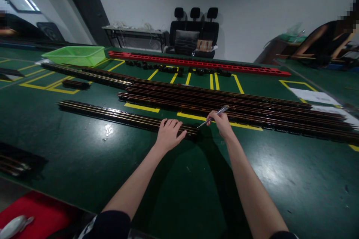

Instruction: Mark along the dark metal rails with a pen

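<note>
A long black rail with brass-coloured strips lies slantwise on the green table. My left hand rests on top of it near its right end, fingers spread across the strips. In my right hand is a slim screwdriver, pinched between thumb and fingers. Its shaft points down and left, and the tip meets or nearly meets the rail's right end; contact is too small to confirm.
Behind the rail lies a bundle of similar long rails. A short black piece, a green basket and a long red rack are farther back. More rails lie at near left. Other people sit at both sides.
</note>
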The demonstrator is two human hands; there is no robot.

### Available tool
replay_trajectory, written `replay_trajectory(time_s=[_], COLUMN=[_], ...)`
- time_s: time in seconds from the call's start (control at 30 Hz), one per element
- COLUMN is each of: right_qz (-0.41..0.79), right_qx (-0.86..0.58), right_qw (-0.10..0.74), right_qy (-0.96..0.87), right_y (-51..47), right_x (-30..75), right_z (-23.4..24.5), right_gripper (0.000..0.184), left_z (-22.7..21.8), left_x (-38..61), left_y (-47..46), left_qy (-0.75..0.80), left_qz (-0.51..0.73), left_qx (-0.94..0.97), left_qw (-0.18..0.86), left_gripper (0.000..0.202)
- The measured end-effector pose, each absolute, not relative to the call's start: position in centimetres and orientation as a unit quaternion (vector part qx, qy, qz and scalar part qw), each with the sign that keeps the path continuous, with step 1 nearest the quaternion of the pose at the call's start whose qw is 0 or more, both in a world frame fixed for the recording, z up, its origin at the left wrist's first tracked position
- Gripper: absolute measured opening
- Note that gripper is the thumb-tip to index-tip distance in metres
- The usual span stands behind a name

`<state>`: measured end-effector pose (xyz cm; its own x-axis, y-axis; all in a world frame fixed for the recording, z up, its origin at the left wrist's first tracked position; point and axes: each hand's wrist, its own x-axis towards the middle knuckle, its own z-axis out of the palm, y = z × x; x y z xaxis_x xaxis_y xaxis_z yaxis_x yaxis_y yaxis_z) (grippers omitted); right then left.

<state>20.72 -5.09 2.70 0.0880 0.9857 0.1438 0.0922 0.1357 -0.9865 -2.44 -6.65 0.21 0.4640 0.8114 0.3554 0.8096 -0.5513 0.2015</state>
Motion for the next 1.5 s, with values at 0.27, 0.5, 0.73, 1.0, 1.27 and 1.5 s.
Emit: replay_trajectory(time_s=[0.27,0.5,0.73,1.0,1.27,1.5], right_qz=[0.413,0.409,0.406,0.065,-0.099,-0.108], right_qx=[-0.515,-0.521,-0.491,-0.532,-0.555,-0.566], right_qw=[0.538,0.577,0.594,0.395,0.279,0.242], right_qy=[-0.524,-0.478,-0.491,-0.746,-0.777,-0.78], right_y=[-5.3,-5.5,-5.5,-8.6,-9.9,-10.1], right_x=[20.8,21.0,17.6,11.9,9.5,10.8], right_z=[3.0,3.2,1.6,1.2,-0.6,-0.5], right_gripper=[0.022,0.023,0.031,0.02,0.02,0.015], left_z=[0.5,0.4,0.4,0.2,-0.2,-0.7], left_x=[-2.5,-2.6,-2.7,-3.7,-5.8,-5.6], left_y=[-6.7,-6.7,-6.7,-6.3,-5.8,-5.6], left_qy=[0.466,0.455,0.448,0.465,0.512,0.479], left_qz=[0.208,0.215,0.226,0.232,0.234,0.241], left_qx=[0.86,0.864,0.865,0.854,0.823,0.841], left_qw=[-0.003,-0.004,-0.021,-0.021,-0.078,-0.07], left_gripper=[0.049,0.048,0.041,0.036,0.043,0.043])
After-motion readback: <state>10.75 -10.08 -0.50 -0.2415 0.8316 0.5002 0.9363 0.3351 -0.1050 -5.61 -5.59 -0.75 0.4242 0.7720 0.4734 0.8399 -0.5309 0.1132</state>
